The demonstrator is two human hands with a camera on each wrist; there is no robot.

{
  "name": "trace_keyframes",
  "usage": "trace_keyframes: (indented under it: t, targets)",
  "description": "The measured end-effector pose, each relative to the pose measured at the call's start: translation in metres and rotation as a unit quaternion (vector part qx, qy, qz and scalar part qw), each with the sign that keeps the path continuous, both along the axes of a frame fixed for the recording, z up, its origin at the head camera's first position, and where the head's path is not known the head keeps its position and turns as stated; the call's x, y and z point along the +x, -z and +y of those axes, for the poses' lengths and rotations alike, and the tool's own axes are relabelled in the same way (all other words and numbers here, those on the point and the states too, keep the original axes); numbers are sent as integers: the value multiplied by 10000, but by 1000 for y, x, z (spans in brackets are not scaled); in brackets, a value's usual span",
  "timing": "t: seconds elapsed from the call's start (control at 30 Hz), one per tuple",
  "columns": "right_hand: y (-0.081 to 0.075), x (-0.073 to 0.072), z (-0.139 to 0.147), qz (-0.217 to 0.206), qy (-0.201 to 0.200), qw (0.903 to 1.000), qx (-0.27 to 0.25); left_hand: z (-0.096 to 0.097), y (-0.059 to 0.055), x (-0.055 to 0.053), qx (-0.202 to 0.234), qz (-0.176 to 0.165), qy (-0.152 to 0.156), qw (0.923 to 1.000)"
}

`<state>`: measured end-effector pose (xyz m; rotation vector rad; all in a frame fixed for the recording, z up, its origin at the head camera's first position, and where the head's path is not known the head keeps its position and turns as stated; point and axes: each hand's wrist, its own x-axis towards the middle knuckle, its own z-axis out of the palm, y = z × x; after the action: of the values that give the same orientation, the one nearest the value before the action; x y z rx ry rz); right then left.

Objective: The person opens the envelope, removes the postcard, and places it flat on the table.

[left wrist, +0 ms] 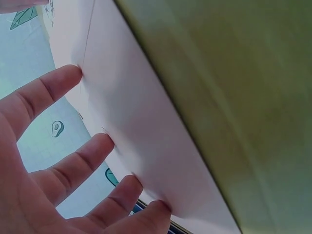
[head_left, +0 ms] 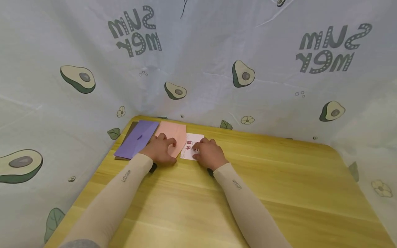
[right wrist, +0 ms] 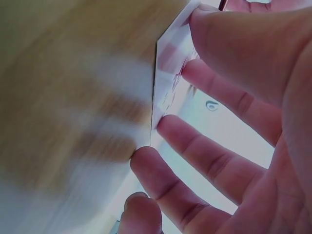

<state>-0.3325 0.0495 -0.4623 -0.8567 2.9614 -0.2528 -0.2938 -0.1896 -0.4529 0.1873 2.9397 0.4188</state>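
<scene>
My left hand [head_left: 159, 151] rests on a pink envelope [head_left: 177, 130] that lies flat at the back left of the table. In the left wrist view its spread fingers [left wrist: 83, 158] touch the pink paper with their tips. Close on the right, my right hand [head_left: 211, 153] touches a white card [head_left: 186, 154] with red characters printed on it. The right wrist view has the thumb at one end of the card and fingertips along its surface and edge. Part of the card is hidden under that hand.
A purple envelope [head_left: 139, 135] with a small dark mark lies left of the pink one and overlaps a dark brown sheet [head_left: 128, 135]. The wood-grain table [head_left: 279, 186] ends at a hanging curtain [head_left: 204, 44] printed with avocados, behind and on both sides.
</scene>
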Motion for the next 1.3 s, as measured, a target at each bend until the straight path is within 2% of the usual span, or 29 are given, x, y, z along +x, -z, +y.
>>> trace_keyframes:
  t: [0.57,0.8,0.93,1.13,1.3]
  targets:
    - [3,2,0,12,135,9999,-67,-2,7,-2,-105,84,129,9998]
    - [4,0,0,53,198,9995,-246,-1,3,2,-281,179,116,9994]
    - [-1,2,5,127,174,9991,-358,2,0,5,-510,226,28,9984]
    - [-10,13,13,236,17,9992,-337,5,-2,9,-595,297,-46,9978]
    - [-18,33,23,269,13,9991,-334,7,-3,13,-666,439,61,9968]
